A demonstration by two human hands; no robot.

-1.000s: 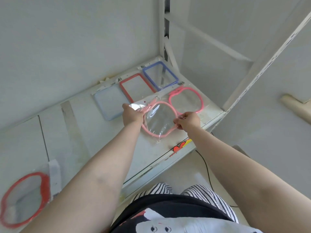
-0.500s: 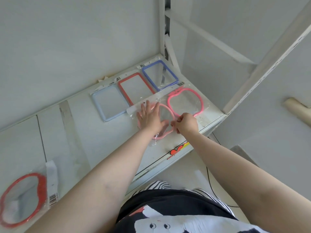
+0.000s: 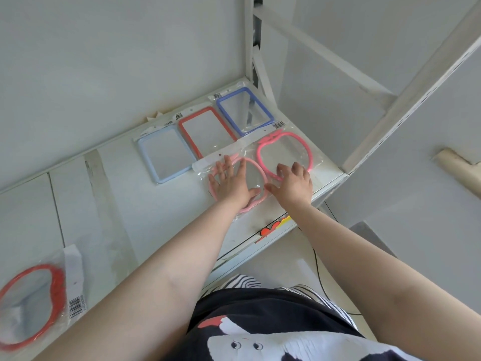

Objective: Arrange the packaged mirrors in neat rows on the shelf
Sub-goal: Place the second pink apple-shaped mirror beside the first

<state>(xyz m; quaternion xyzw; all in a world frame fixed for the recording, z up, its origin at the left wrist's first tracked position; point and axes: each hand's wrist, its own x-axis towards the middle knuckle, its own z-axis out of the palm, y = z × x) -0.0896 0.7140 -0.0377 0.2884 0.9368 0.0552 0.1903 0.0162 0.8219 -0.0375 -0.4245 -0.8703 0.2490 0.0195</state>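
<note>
Left hand (image 3: 232, 184) fingers spread flat on pale pink mirror (image 3: 256, 170), right hand (image 3: 294, 183) fingers seemingly relaxed, touching its bag

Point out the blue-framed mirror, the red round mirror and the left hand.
blue-framed mirror (image 3: 256, 104): head view, right frame edge.
red round mirror (image 3: 56, 278): head view, right rim.
left hand (image 3: 231, 185): head view, back of hand.

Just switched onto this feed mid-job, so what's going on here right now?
A person is laying packaged mirrors out on a white shelf. The left hand lies flat on a light pink apple-shaped mirror in the front row, and the right hand rests beside it, fingers on the bag of the brighter pink apple mirror. Behind sit light blue, red and dark blue rectangular mirrors. A red round mirror waits far left.
</note>
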